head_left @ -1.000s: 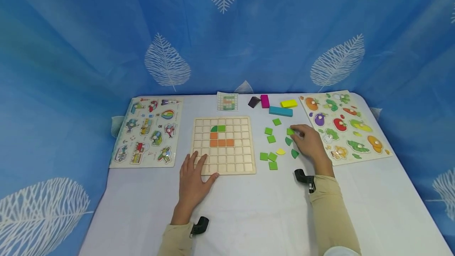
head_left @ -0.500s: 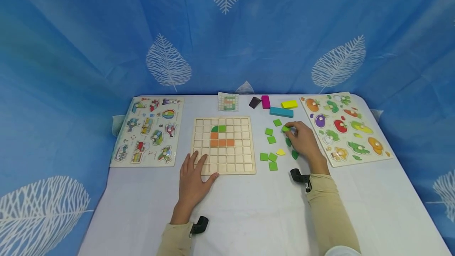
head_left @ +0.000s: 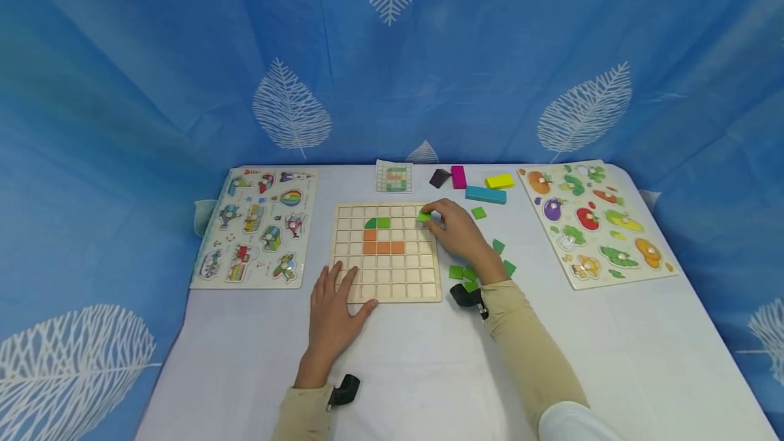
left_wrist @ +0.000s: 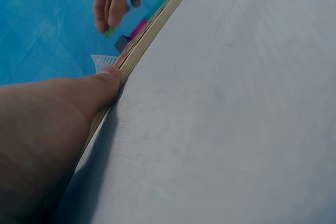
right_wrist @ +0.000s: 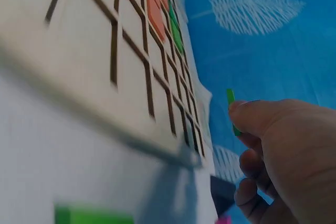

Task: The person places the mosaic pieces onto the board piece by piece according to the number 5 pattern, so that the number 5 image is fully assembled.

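My right hand (head_left: 456,230) pinches a light green square tile (head_left: 424,217) between thumb and fingers, held over the right side of the wooden grid board (head_left: 392,291). In the right wrist view the same tile (right_wrist: 231,98) appears edge-on, raised above the board. My left hand (head_left: 333,315) lies with spread fingers on the board's lower left corner, and its thumb (left_wrist: 107,74) touches the front edge. Set in the board are a dark green rounded piece (head_left: 370,224), a light green square (head_left: 383,222) and several orange squares (head_left: 384,248).
Loose green tiles (head_left: 456,272) lie right of the board, some partly hidden by the right arm. A pattern card (head_left: 394,176) and coloured blocks (head_left: 486,195) are behind it. Picture puzzles flank the table, vehicles (head_left: 251,237) left and vegetables (head_left: 594,223) right.
My right hand has picked up a light green tile from the loose pieces and carried it left to above the board. The left hand has stayed in place.
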Available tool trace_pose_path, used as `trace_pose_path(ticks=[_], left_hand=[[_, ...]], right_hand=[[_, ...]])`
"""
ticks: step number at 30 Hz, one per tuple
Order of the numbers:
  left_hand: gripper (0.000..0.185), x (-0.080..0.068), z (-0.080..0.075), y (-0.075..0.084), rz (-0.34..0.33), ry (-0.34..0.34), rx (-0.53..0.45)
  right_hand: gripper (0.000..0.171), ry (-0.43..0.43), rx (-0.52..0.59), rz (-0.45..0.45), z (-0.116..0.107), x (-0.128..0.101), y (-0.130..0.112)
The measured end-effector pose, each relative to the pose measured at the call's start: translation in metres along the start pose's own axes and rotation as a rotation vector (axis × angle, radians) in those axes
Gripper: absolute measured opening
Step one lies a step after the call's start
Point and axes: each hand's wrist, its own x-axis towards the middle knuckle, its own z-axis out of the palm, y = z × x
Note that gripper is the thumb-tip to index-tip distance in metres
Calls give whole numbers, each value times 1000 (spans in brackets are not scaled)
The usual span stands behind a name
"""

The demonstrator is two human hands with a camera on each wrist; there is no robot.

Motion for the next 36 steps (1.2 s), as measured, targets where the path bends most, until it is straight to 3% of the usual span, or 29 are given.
trace_pose_path(ticks=[6,13,26,36], left_hand=[[78,0,0,-2,14,7,10],[80,1,0,-3,8,-2,8],[78,0,-1,-2,16,5,-1],[78,-1,-2,-2,28,20,5]], right_hand=[[25,-75,2,-71,26,19,-17],[25,-102,-62,-81,43,30,-23],[22,-81,-97,-63,45,30,-24],[18,-18,-221,-117,33,18,-19]])
